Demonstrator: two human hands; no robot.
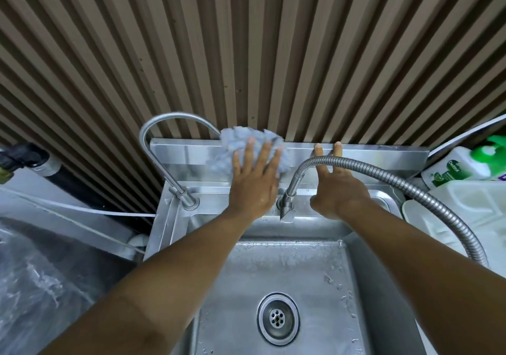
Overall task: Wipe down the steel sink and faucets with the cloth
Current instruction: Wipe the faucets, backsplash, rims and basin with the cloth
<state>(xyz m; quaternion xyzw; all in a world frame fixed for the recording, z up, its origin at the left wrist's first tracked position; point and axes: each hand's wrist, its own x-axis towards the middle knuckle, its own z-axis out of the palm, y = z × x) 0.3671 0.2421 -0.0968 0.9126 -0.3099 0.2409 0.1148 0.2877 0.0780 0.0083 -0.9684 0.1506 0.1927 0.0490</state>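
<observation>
cloth (238, 141), pale blue and bunched, is pressed against the steel backsplash (383, 157) at the rear of the sink (315, 267), near its top edge. left hand (254, 182) lies flat on the cloth with fingers straight and spread, palm toward the steel. the cloth's upper left edge touches the tip of a thin curved faucet (144, 138), which rises from the sink's back left corner and arches to the right.

right hand (339, 193) is just to the right of the cloth. two of its fingers point straight up, with their tips at the backsplash's top edge; the other fingers are curled in, and it holds nothing. a ribbed metal hose (383, 175) rises from a tap base between the two hands, crosses in front of those two fingers, and loops away to the right.

both bare forearms reach in over the basin, which is wet, with water drops along its right side. the round drain (278, 318) sits low in the middle.

right of the sink stand a white bottle (460, 168) with a green label and some white plastic tubs (465, 204). brown vertical slats (246, 53) cover the wall behind. clear plastic sheeting (32, 286) lies at the lower left.
</observation>
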